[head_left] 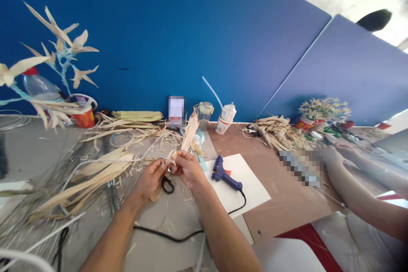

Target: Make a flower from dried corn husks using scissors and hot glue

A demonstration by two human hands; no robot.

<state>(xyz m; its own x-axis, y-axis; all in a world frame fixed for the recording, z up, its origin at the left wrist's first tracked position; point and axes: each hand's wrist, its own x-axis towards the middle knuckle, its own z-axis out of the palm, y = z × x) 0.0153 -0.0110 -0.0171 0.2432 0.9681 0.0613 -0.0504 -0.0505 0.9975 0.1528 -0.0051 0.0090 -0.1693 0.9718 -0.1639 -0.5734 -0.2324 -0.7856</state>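
My left hand and my right hand meet over the grey table, thumbs and fingertips pinched on a small pale piece of corn husk. A long dried husk stands up just beyond my right fingers; I cannot tell whether they touch it. Below the hands lie scissors, of which a black handle loop shows. To the right, a blue hot glue gun rests on a white sheet, its black cord trailing toward me. Wide husk strips spread out left of my hands.
A blue partition closes off the back. Husk flowers on blue stems rise at left beside a red cup. A paper cup, a jar and a husk pile stand farther back. Another person's arms reach in at right.
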